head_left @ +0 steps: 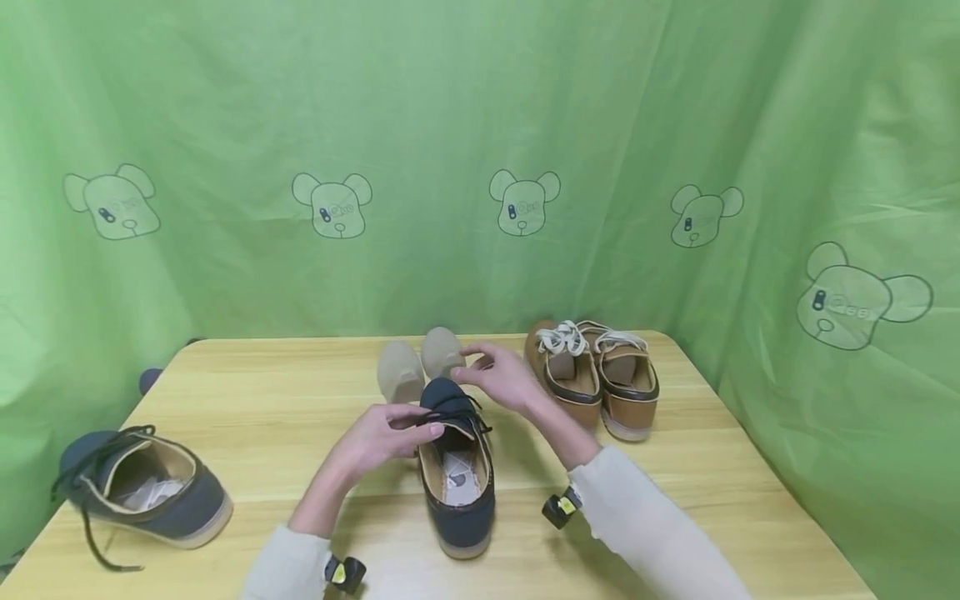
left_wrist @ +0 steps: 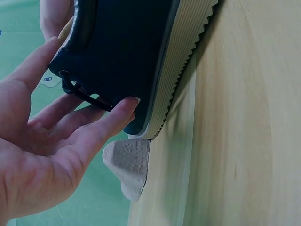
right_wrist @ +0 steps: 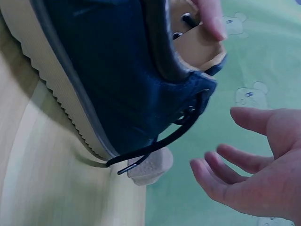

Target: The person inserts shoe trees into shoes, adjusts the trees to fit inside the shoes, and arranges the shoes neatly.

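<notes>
A navy shoe (head_left: pixel 459 525) with a cream sole is at the front middle of the table, toe pointing away. My left hand (head_left: pixel 386 437) holds its front upper, thumb at the tongue and fingers across the black lace (left_wrist: pixel 87 96) and the near side. To the right of the toe, my right hand (head_left: pixel 498 375) is held up with fingers parted and nothing between them; the right wrist view shows a gap between it and the shoe. A lace end (right_wrist: pixel 134 165) hangs loose on that side. Two greyish moulded shoe inserts (head_left: pixel 400 372) lie just beyond the toe.
A second navy shoe (head_left: pixel 168 504) stands at the left edge, its lace trailing onto the table (head_left: pixel 292 375). At the back right stand two brown shoes (head_left: pixel 630 408) with white laces, close to my right forearm. A green curtain (head_left: pixel 450 100) encloses the back and sides.
</notes>
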Demonstrator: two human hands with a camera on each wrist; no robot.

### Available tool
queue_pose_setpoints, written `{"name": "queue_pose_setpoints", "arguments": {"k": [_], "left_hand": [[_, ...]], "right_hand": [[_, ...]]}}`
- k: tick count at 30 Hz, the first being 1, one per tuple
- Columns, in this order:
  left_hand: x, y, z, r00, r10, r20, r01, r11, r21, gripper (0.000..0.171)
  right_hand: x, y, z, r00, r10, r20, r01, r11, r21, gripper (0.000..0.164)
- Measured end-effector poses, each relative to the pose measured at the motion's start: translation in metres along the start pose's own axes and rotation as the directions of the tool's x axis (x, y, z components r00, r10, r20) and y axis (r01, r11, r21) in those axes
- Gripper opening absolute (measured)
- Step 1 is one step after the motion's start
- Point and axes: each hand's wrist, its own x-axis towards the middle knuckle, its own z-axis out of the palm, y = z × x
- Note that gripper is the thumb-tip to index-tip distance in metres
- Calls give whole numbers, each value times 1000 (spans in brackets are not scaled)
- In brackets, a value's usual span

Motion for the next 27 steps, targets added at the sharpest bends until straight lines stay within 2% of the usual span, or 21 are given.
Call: {"name": "queue_pose_setpoints", "arguments": {"k": [4,11,20,27], "left_hand": [[0,0,2,1000,2,-7,-2,1000,0,57],[0,-1,0,1000,0,1,0,1000,-10,59],[1,-3,1,1000,-4,-7,4,1000,-19,62],[1,-3,0,1000,-8,-15,8,1000,3,61]], "right_hand": [[16,4,7,997,34,-74,-37,999,-39,55],[41,19,23,985,75,-155,-73,997,23,56],[58,43,37,979,138,-146,-147,988,-46,64],[69,44,41,976,170,-133,-184,978,-102,68]]}}
